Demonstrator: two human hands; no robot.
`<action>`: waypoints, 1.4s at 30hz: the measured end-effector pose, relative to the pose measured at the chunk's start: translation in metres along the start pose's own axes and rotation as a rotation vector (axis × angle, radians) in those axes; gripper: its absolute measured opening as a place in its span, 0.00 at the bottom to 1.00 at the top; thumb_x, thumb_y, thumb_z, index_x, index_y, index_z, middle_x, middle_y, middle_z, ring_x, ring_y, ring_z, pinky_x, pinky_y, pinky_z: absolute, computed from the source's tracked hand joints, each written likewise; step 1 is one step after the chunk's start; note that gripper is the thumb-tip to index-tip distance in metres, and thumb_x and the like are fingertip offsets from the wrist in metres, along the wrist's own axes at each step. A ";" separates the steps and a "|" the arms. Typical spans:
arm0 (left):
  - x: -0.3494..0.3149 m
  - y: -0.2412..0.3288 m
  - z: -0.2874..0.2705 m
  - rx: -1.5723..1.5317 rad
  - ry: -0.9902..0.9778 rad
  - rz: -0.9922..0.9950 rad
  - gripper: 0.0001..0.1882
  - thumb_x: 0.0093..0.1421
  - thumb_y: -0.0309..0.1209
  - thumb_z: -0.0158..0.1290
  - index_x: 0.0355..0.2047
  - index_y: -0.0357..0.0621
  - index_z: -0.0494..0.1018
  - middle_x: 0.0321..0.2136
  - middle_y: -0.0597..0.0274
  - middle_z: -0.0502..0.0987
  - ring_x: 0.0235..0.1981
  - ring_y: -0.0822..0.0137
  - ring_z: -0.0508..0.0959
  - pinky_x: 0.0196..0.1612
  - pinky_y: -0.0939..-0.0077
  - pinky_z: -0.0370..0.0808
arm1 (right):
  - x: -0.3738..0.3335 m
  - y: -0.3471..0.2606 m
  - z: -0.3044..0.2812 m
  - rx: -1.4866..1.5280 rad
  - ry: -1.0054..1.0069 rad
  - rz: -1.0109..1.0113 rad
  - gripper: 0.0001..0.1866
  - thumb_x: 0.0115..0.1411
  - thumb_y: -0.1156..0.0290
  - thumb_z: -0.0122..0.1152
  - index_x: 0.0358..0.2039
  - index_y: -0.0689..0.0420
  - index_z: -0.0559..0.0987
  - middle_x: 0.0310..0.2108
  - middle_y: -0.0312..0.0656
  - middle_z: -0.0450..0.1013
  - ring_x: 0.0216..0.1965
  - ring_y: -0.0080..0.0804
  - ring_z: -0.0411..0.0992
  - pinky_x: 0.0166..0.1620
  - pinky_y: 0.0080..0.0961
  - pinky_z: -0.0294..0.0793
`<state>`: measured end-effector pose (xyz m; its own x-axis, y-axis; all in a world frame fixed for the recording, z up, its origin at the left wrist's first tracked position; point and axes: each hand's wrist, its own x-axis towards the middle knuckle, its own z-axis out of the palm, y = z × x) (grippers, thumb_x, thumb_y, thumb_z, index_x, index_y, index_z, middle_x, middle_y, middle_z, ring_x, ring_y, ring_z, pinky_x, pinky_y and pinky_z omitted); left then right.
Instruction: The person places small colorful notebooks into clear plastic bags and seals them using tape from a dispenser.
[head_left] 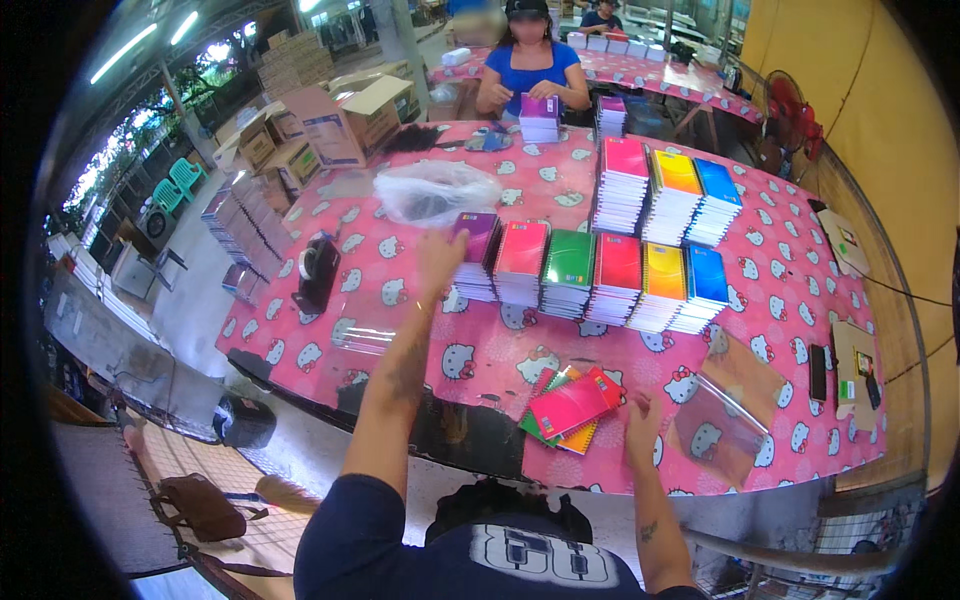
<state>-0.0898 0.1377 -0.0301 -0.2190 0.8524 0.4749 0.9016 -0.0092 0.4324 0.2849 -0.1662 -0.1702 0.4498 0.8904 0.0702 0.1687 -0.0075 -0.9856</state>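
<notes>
My left hand (442, 258) reaches to the left end of the front row of notebook stacks. Its fingers close on the edge of the top purple notebook (478, 236). Beside that stack stand stacks topped by a pink-red (522, 247), a green (570, 258), a red (617, 262), a yellow (664, 272) and a blue notebook (706, 275). Near the table's front edge lies a loose fanned pile of spiral notebooks, with a pink notebook (574, 405) on top. My right hand (642, 424) is just right of this pile, fingers apart, with nothing visible in it.
Clear plastic sheets (728, 412) lie to the right, and a plastic bag (435, 192) lies behind the stacks. A black tape dispenser (317, 274) stands at the left. Across the pink table (790, 340), another person (530, 75) handles purple notebooks. Cardboard boxes (340, 125) stand beyond.
</notes>
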 end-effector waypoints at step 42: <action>-0.234 -0.092 -0.123 -0.550 -0.337 1.188 0.40 0.50 0.31 0.62 0.64 0.44 0.60 0.63 0.46 0.63 0.65 0.43 0.63 0.65 0.48 0.61 | -0.089 -0.103 0.168 0.596 -0.653 0.952 0.30 0.60 0.62 0.68 0.59 0.59 0.70 0.50 0.45 0.76 0.46 0.34 0.79 0.50 0.38 0.81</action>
<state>-0.1670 -0.1256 -0.0868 0.7559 0.2675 0.5976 0.1980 -0.9634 0.1808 0.0803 -0.1679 -0.1011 -0.3598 0.7041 -0.6122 -0.4685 -0.7037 -0.5341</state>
